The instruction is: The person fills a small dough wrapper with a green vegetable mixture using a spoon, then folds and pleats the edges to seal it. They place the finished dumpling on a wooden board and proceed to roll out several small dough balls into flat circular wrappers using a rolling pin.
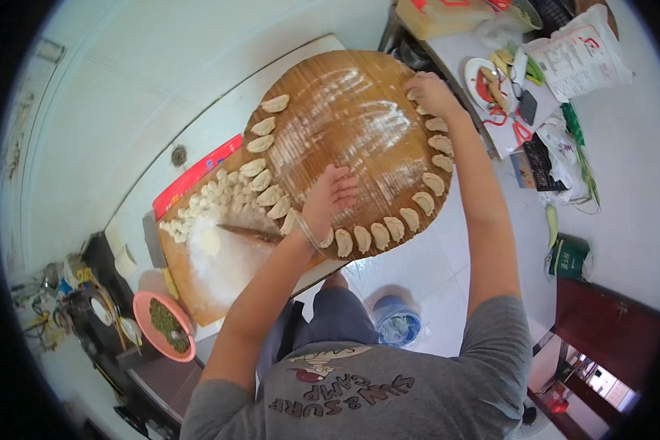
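Floured and round, the large wooden board [323,139] carries folded dumplings along its rim on both sides and the near edge. At the board's far right rim, my right hand [434,97] has its fingers closed on a dumpling [412,94], which they partly cover. My left hand [331,196] is over the board's near left part, its fingers apart and nothing in them. Beside that wrist, a row of dumplings [270,196] runs up the left rim; others, such as the dumpling [380,235], line the near edge.
A rectangular board [187,293] under the round one holds flour and many small dough pieces [211,196]. A pink basin [141,312] of chopped green filling stands left. At right, a side table [458,55] bears a plate [477,70]; a blue bucket [397,323] sits below.
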`<state>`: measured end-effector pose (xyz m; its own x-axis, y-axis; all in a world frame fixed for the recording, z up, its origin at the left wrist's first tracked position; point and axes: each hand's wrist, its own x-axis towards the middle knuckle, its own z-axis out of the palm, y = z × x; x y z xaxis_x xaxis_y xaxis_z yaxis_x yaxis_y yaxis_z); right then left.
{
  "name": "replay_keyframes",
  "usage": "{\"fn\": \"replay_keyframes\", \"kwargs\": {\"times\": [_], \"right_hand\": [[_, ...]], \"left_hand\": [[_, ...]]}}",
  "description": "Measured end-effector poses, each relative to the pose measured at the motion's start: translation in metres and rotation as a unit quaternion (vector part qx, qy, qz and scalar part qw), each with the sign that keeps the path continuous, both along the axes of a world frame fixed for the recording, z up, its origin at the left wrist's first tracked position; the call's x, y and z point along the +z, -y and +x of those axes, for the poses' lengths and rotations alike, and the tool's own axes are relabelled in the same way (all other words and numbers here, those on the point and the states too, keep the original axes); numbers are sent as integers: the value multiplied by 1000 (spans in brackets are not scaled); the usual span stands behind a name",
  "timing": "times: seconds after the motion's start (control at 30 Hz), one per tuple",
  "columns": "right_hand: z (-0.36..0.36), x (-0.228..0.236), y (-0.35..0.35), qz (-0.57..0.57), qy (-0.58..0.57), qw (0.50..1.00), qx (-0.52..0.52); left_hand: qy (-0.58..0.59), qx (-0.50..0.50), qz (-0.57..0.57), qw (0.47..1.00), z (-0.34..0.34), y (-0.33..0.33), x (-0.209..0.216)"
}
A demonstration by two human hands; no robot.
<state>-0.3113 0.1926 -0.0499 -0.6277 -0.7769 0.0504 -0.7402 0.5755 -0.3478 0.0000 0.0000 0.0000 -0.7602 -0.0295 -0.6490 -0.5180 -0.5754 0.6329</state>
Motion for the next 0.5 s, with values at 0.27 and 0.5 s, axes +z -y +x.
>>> {"fn": "replay_keyframes", "kwargs": {"times": [0.27,0.5], "right_hand": [[76,47,49,-98,-47,993,53],[168,62,127,-166,-29,979,111]], "left_hand": [[-27,75,-5,997,43,28,-3],[-16,177,-88,980,135,93,-20]]}}
